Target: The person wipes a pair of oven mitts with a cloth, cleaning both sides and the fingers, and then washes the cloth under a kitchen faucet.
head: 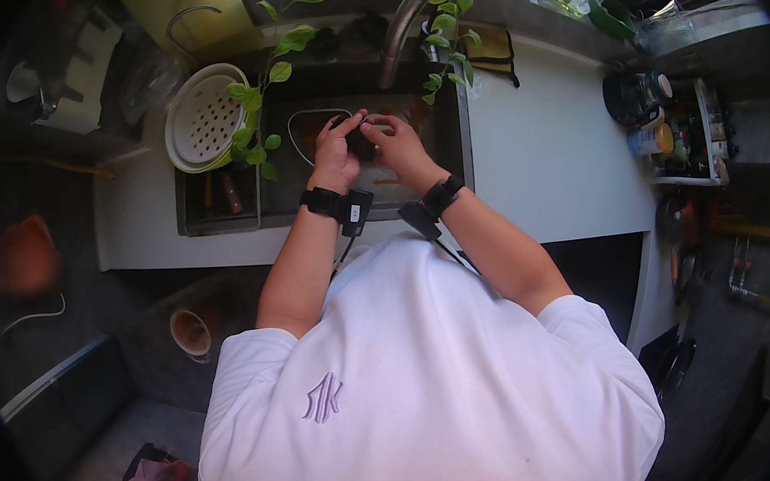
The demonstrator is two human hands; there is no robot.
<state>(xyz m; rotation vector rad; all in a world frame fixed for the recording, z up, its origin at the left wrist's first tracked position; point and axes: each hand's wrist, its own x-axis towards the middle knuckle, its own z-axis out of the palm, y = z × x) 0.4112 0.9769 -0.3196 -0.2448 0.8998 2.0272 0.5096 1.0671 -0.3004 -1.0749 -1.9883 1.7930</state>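
My left hand [336,149] is curled around a small dark item [360,144] over the sink [276,195]. The thumb and fingertips of my right hand [403,145] meet at its upper edge. My fingers cover much of it, so its exact kind cannot be told. Under and left of my left hand shows the pale rim of a bowl-like vessel [292,138] in the sink. Some reddish-brown bits [418,115] are visible in the basin beyond my right hand. Each wrist wears a black strap with a small cabled device.
A curved metal faucet [397,37] arches over the sink. Trailing leafy vines [260,99] hang on both sides. At the left stands a white perforated colander [206,118], above a side compartment holding a wooden-handled tool [232,194]. A yellow-and-black cloth [491,53] lies behind the right counter [544,155].
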